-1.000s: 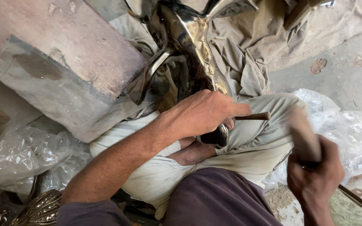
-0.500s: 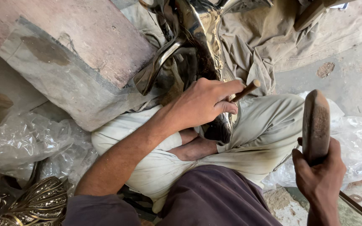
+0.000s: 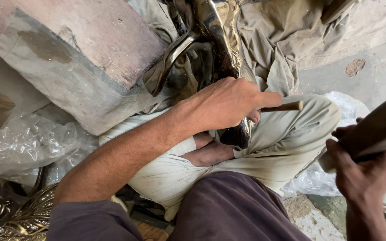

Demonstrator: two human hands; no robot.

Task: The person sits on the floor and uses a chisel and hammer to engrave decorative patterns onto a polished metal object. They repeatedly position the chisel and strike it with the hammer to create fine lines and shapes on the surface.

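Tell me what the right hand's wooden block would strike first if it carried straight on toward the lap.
Probably the thin wooden rod jutting from the left hand, over the shiny dark metal piece. Depth is unclear; the right hand sits nearer the camera.

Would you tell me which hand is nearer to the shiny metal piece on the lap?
Left. The left hand rests on the shiny metal piece; the right hand is off to its right, gripping a wooden block.

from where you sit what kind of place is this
Probably a floor-level metalworking workshop: a shiny dark polished metal piece rests across the lap, the right hand raises a brown wooden mallet, and ornate brass castings lie beside crumpled clear plastic sheeting.
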